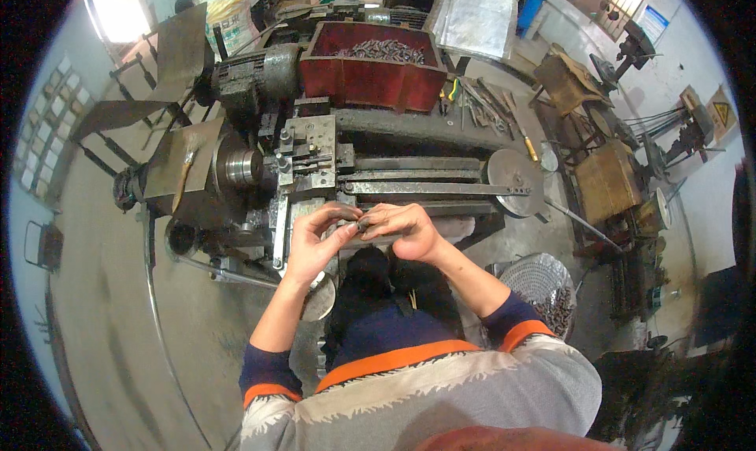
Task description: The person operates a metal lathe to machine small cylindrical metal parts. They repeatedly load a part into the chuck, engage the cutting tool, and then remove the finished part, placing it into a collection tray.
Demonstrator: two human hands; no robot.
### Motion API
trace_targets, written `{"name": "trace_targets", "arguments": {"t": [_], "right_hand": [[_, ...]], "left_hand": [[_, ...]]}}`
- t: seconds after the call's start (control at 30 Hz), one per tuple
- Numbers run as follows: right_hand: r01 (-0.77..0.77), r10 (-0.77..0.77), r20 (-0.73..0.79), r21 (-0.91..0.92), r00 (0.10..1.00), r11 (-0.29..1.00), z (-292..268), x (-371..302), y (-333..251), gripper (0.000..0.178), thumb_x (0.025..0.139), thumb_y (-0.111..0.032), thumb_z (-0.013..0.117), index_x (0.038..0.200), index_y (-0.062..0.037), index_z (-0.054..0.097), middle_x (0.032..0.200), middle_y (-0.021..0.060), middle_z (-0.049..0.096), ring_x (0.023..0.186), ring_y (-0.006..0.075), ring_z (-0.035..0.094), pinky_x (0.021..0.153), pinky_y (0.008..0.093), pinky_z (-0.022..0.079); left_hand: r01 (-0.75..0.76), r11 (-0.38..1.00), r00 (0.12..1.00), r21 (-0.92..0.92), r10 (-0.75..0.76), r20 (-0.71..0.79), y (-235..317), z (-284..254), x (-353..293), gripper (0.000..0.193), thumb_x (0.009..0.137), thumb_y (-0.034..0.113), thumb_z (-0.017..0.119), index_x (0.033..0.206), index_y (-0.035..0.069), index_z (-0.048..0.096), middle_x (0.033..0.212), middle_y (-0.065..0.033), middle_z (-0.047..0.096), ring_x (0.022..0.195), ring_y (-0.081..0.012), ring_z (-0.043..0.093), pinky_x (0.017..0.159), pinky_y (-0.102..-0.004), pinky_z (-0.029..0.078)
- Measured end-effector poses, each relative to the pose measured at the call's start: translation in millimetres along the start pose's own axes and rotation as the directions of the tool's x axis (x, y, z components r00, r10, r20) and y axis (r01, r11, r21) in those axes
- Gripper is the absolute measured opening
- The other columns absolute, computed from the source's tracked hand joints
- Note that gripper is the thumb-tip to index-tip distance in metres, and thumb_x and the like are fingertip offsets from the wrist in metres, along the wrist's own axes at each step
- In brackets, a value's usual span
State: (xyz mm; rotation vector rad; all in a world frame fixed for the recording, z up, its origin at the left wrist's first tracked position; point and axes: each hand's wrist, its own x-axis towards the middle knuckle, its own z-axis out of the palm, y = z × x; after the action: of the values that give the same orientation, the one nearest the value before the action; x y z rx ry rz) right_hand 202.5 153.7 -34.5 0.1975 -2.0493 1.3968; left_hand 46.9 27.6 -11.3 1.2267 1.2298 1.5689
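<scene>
My left hand (317, 243) and my right hand (406, 229) meet in front of the lathe-like machine, fingertips together. Pinched between them is a small dark metal part (362, 227), mostly covered by the fingers, so its exact shape is hidden. Both hands have blackened fingertips. Just beyond them lies the machine's long flat bar (429, 189), running right to a round metal disc (516, 183). Ahead and to the left stands the tool block (311, 156) with its bolts, beside the shiny round chuck (239, 168).
A red metal bin (370, 85) of small metal parts sits behind the machine. Pliers (451, 89) and other hand tools lie to its right. A brush (186, 171) rests on the left cover. At lower right is a basket (535, 274) with dark parts. A lever (583, 223) sticks out right.
</scene>
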Motion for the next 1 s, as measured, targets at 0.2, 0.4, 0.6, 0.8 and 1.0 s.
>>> {"name": "trace_targets", "arguments": {"t": [0.2,0.4,0.6,0.8,1.0], "right_hand": [[-0.065,0.081,0.081,-0.175,0.993,0.982,-53.7,10.0,14.0,0.035,0.063,-0.030,0.063,0.087,-0.0044,0.069,0.095,0.0127,0.064,0.090,0.0238,0.059,0.080,0.0331,0.045],[-0.424,0.318,-0.281,-0.629,0.905,0.651,-163.8,99.7,67.7,0.031,0.061,-0.009,0.056,0.090,-0.0050,0.068,0.073,0.0061,0.064,0.067,0.0142,0.060,0.066,0.0264,0.048],[-0.331,0.163,-0.407,-0.387,0.899,0.860,-156.5,128.4,61.2,0.046,0.059,-0.010,0.060,0.105,-0.0078,0.062,0.085,0.0091,0.061,0.072,0.0133,0.057,0.068,0.0268,0.047],[-0.390,0.235,-0.326,-0.582,0.916,0.714,-116.9,-2.5,40.1,0.039,0.056,-0.012,0.061,0.095,-0.0072,0.066,0.125,0.0241,0.045,0.108,0.0305,0.052,0.082,0.0328,0.046],[-0.733,0.389,-0.680,-0.329,0.621,0.595,-159.7,-210.5,-5.7,0.031,0.058,-0.017,0.061,0.085,-0.0027,0.068,0.116,0.0196,0.055,0.103,0.0282,0.055,0.083,0.0325,0.044]], "left_hand": [[0.082,0.988,0.977,0.133,-0.053,-0.208,-0.9,-38.1,-23.9,0.016,0.078,0.001,0.058,0.093,-0.004,0.061,0.093,-0.0068,0.062,0.087,-0.0126,0.058,0.078,-0.0247,0.046],[0.092,0.984,0.918,0.153,-0.024,-0.396,4.4,-83.0,-50.2,0.012,0.081,0.005,0.058,0.089,-0.004,0.062,0.086,-0.0064,0.064,0.082,-0.0112,0.058,0.076,-0.0242,0.043],[0.178,0.927,0.877,0.330,0.002,-0.480,-10.0,-113.9,-56.5,0.015,0.083,0.009,0.059,0.091,-0.004,0.060,0.084,-0.0066,0.064,0.077,-0.0114,0.059,0.069,-0.0226,0.045],[0.348,0.758,0.902,0.551,-0.109,-0.418,-53.4,-139.5,-68.0,0.029,0.080,0.011,0.060,0.101,-0.009,0.055,0.088,-0.0121,0.062,0.078,-0.0140,0.056,0.071,-0.0265,0.045],[0.454,0.556,0.891,0.697,-0.260,-0.373,-97.1,-161.2,-73.1,0.029,0.081,0.004,0.055,0.106,-0.011,0.052,0.100,-0.0173,0.060,0.090,-0.0213,0.058,0.081,-0.0311,0.043]]}}
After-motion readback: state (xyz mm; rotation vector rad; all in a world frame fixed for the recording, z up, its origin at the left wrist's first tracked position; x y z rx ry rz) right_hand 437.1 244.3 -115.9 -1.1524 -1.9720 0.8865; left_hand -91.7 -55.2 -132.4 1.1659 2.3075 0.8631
